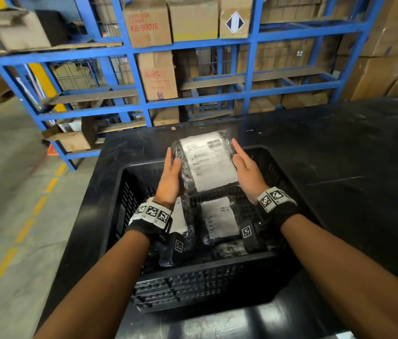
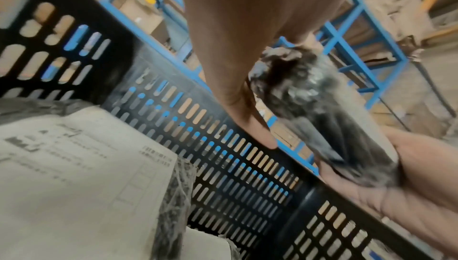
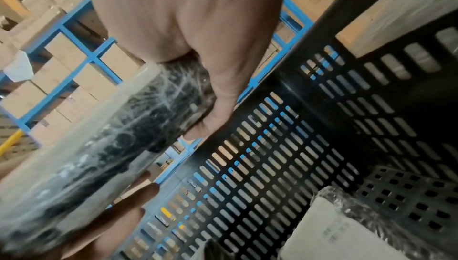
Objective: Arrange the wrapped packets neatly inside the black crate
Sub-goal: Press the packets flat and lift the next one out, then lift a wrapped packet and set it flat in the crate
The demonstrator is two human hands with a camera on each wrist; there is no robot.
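Note:
Both of my hands hold one wrapped packet point(image 1: 206, 160), black under clear film with a white label, above the far half of the black crate point(image 1: 193, 272). My left hand point(image 1: 173, 162) grips its left end with the thumb on top. My right hand point(image 1: 240, 157) grips the right end. In the left wrist view the packet point(image 2: 310, 107) sits against my left hand point(image 2: 247, 107); in the right wrist view the packet point(image 3: 99, 146) lies under my right hand point(image 3: 210, 88). Two labelled packets lie flat on the crate floor: one in the middle point(image 1: 220, 220), one point(image 1: 181, 221) partly hidden by my left wrist.
The crate stands on a black table point(image 1: 340, 155) that stretches off to the right. Behind it rises a blue steel rack point(image 1: 129, 57) stacked with cardboard boxes point(image 1: 146, 23). A concrete floor with a yellow dashed line point(image 1: 24, 231) runs along the left.

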